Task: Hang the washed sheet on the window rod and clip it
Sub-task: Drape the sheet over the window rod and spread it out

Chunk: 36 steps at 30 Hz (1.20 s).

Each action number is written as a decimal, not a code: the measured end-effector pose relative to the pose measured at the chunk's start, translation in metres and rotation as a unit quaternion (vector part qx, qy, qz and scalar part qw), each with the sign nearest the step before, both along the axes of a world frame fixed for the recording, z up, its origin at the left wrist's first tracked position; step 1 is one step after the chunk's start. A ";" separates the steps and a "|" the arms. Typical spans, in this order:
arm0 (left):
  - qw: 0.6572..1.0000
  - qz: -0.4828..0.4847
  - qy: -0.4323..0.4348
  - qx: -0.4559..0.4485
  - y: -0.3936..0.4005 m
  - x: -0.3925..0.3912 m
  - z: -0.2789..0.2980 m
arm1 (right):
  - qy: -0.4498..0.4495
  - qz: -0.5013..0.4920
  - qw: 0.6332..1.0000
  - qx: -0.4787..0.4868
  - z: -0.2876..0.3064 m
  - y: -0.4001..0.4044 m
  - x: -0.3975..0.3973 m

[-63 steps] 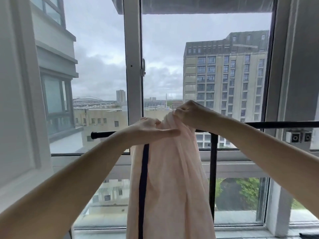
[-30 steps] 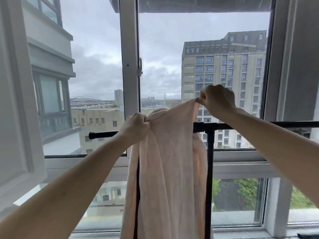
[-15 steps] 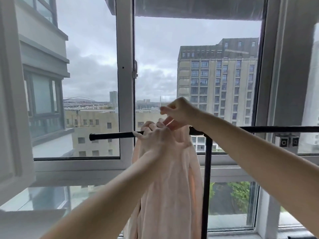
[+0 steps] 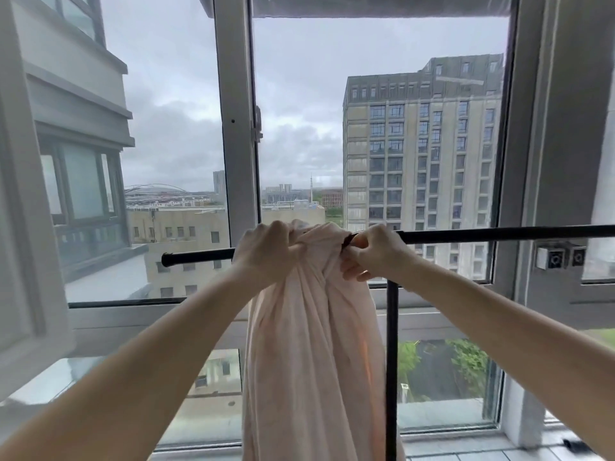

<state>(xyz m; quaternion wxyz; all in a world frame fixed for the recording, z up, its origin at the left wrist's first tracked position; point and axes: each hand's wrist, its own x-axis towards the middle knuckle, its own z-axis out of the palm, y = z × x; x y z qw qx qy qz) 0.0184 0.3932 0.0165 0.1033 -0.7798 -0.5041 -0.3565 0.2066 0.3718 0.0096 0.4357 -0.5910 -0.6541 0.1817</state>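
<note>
A pale pink sheet [image 4: 309,344] hangs bunched over the black window rod [image 4: 492,235] and falls straight down past the bottom of the view. My left hand [image 4: 263,252] grips the gathered cloth at the rod on the sheet's left side. On the right side my right hand [image 4: 376,251] pinches the sheet's edge against the rod, with a small dark thing showing at the fingertips. Whether that is a clip I cannot tell.
A black vertical post [image 4: 392,367] stands under the rod just right of the sheet. The rod's left end [image 4: 166,259] sticks out past the white window mullion [image 4: 238,128]. The left casement [image 4: 20,194] stands open. A grey box [image 4: 559,257] is fixed on the right frame.
Both hands have come down onto the rod. The left hand now grips the bunched sheet on the left, and the right hand has dropped from above the rod to its right side.
</note>
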 end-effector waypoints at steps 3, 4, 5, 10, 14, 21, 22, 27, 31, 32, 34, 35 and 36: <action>0.999 -0.019 -0.027 -0.023 0.005 -0.008 0.004 | 0.058 -0.011 0.998 -0.002 -0.011 0.009 -0.012; 0.999 -0.022 -0.038 -0.030 0.007 -0.009 0.005 | 0.067 -0.023 0.997 0.004 -0.014 0.011 -0.018; 0.998 -0.029 -0.049 -0.036 0.009 -0.011 0.005 | 0.080 -0.025 0.997 0.003 -0.017 0.012 -0.025; 0.994 -0.036 -0.082 -0.057 0.015 -0.013 0.005 | 0.222 0.061 0.971 -0.070 -0.024 0.009 -0.055; 0.989 -0.038 -0.103 -0.095 0.016 -0.015 0.004 | 0.298 0.059 0.952 -0.043 -0.010 0.000 -0.048; 0.965 -0.083 -0.157 -0.190 0.015 -0.018 0.007 | 0.185 -0.048 0.981 0.035 0.058 -0.017 -0.008; 0.956 -0.094 -0.177 -0.214 0.012 -0.019 0.011 | 0.178 -0.073 0.979 0.064 0.074 -0.020 0.000; 0.934 -0.116 -0.305 -0.148 0.011 -0.027 0.014 | -0.032 -0.219 0.949 0.225 0.102 -0.025 0.041; 0.975 -0.083 -0.205 -0.021 -0.001 -0.023 0.005 | -0.232 -0.229 0.944 0.051 0.073 -0.026 0.076; 0.978 -0.069 -0.198 -0.002 0.000 -0.022 0.004 | -0.266 -0.227 0.937 -0.018 0.069 -0.029 0.082; 0.976 -0.054 -0.209 0.022 0.001 -0.018 0.005 | -0.301 -0.223 0.926 -0.044 0.064 -0.033 0.084; 0.973 -0.052 -0.221 0.030 0.001 -0.016 0.006 | -0.309 -0.223 0.924 -0.019 0.063 -0.034 0.081; 0.970 -0.055 -0.234 0.036 0.003 -0.014 0.006 | -0.315 -0.219 0.923 0.008 0.061 -0.034 0.077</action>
